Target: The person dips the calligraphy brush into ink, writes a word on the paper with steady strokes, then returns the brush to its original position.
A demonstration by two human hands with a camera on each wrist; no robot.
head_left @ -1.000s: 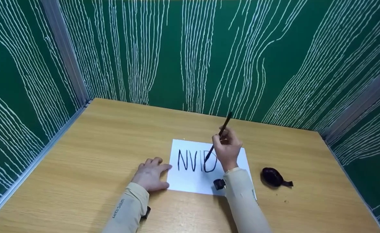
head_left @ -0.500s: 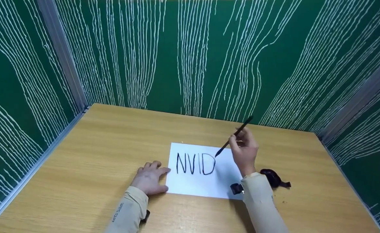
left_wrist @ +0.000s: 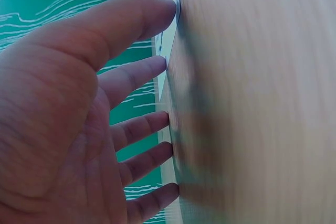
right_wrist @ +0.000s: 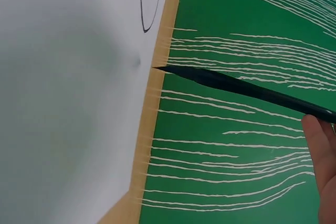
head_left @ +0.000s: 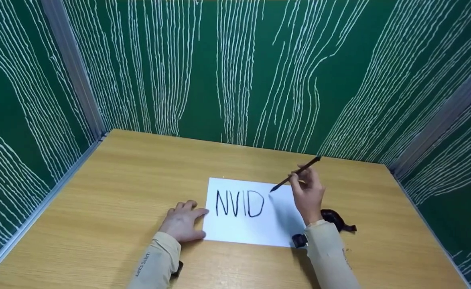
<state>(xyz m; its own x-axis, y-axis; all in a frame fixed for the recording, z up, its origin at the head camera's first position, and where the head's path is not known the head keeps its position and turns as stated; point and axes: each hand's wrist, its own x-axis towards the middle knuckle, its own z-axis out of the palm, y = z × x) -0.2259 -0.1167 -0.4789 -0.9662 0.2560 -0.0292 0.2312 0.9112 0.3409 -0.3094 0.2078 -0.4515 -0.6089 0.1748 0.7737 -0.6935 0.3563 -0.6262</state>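
Note:
In the head view a white sheet of paper [head_left: 239, 233] lies on the table, with "NVID" written on it in black strokes. My right hand [head_left: 308, 196] pinches a thin black paintbrush [head_left: 295, 173] over the paper's right part. Seen in the right wrist view, the paintbrush [right_wrist: 226, 83] has a pointed dark tip, which hovers slightly above the sheet [right_wrist: 63, 77] beside its shadow. My left hand [head_left: 181, 222] rests spread at the paper's left edge, thumb and index finger touching it. In the left wrist view the left hand's fingertips [left_wrist: 167, 8] press down along the sheet and tabletop.
A dark, rounded object with a short tail [head_left: 333, 218] sits right of the paper, partly hidden behind the right wrist. The wooden table [head_left: 99, 192] meets green walls [head_left: 203, 80] with white wavy lines at the back and sides.
The right hand has lifted the paintbrush off the finished curve of the D and moved right with it. Its handle now leans further right. The left hand stays at the paper's edge.

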